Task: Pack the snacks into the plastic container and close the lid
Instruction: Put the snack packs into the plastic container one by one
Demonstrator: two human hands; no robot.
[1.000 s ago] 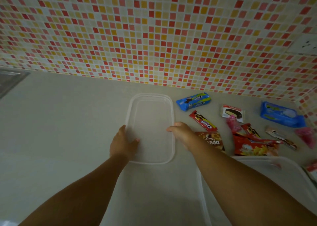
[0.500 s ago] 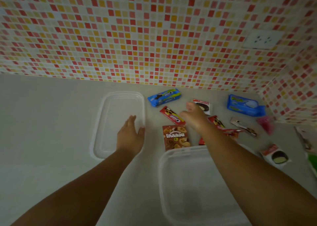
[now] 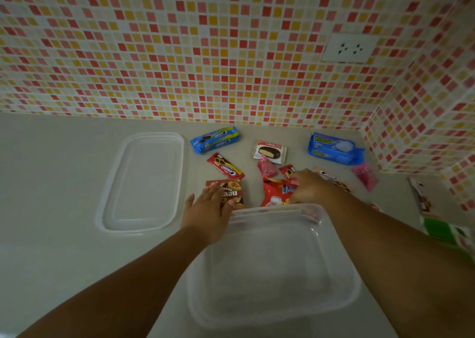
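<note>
A clear plastic container (image 3: 334,273) stands open and empty on the counter in front of me. Its clear lid (image 3: 144,183) lies flat to the left. Snacks lie beyond the container: a brown biscuit packet (image 3: 235,186), a red snack bag (image 3: 273,195), a red cookie stick pack (image 3: 225,166), a blue cookie pack (image 3: 216,140), a choco pie (image 3: 270,151) and a blue wafer pack (image 3: 334,149). My left hand (image 3: 208,209) rests with spread fingers on the brown packet. My right hand (image 3: 311,186) curls its fingers on the top of the red bag.
The tiled wall runs along the back and meets a side wall at the right corner, with a socket (image 3: 348,48) above. Pink sweets (image 3: 365,175) lie near that corner. More packets, one green (image 3: 442,232), lie at the right edge beyond my right arm.
My left hand left the lid and moved right onto the brown packet. My right hand moved right and closed on the red bag. The view shifted, bringing the container to the centre.
</note>
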